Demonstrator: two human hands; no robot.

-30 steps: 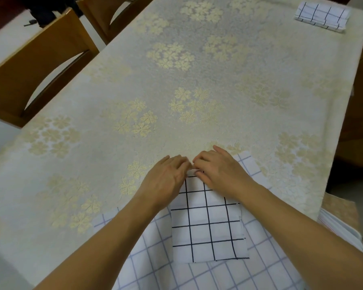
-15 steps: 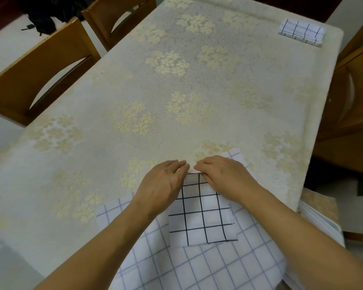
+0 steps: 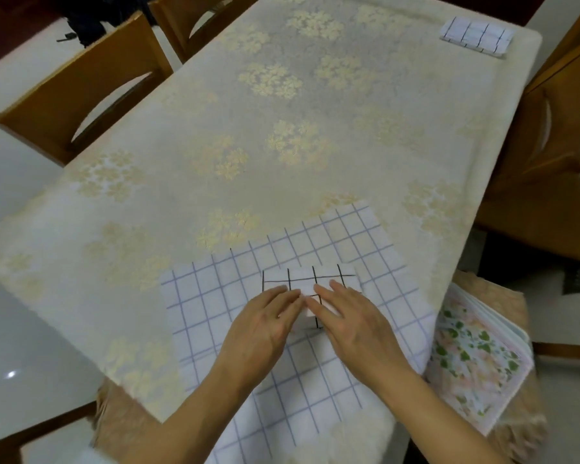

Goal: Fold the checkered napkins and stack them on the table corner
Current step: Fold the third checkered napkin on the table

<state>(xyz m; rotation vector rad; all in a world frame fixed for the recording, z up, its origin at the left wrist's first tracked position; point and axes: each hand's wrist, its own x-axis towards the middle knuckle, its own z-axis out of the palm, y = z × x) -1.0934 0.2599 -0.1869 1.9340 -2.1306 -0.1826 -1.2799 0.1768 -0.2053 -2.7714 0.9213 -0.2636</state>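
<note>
We press the small folded napkin (image 3: 310,283) flat w/ both hands, left hand (image 3: 265,326) & right hand (image 3: 352,316), fingers straight, gripping nothing; it lies on the big checkered cloth (image 3: 215,306) at the near bench (image 3: 282,145) edge. Keep edges aligned.

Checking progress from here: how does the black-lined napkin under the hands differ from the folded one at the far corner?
The black-lined napkin lies on a blue-checked cloth near the front edge, pressed by the left hand and right hand; the folded napkin at the far right corner lies untouched on the tablecloth. The near one is partly hidden, the far one fully visible. Both are white, with dark grid lines.
</note>
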